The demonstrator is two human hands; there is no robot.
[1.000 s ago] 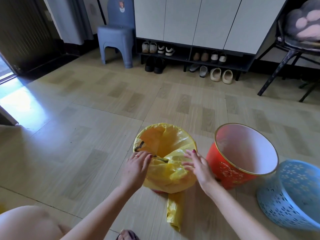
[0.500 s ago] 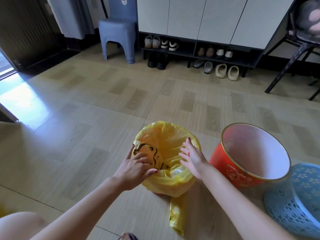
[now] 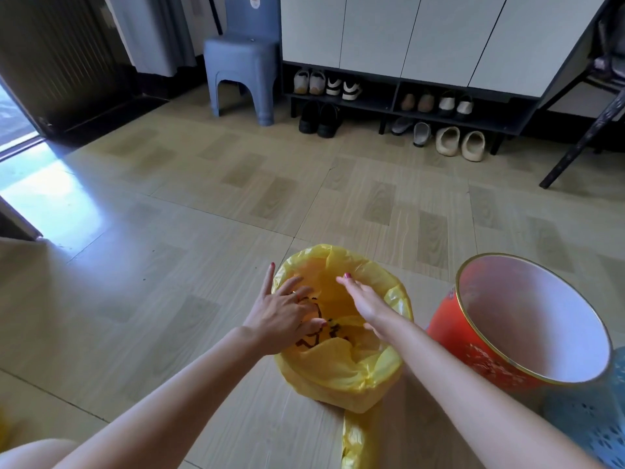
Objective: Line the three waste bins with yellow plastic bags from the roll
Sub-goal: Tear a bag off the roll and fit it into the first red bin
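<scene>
A yellow plastic bag (image 3: 341, 374) with a black print covers the nearest bin on the floor, its mouth folded over the rim so the bin itself is hidden. My left hand (image 3: 282, 319) rests with spread fingers on the bag's left inner wall. Inside the bag's opening, my right hand (image 3: 367, 304) lies flat with fingers extended. A strip of yellow bags (image 3: 353, 441) trails from under that bin toward me. To the right stands a red bin (image 3: 473, 346) with a gold rim and white inside, unlined. A blue perforated bin (image 3: 595, 431) sits at the lower right, cut by the frame edge.
The floor is wood-pattern tile. At the back stand a blue plastic stool (image 3: 241, 72) and a shoe cabinet (image 3: 399, 93) with several pairs of shoes. A dark chair leg (image 3: 581, 137) slants at the right. My knee (image 3: 37, 455) shows at the lower left.
Both hands have moved from the bag's near rim into its opening, pressing the plastic down and outward. The bag now sits deeper and wider in the bin.
</scene>
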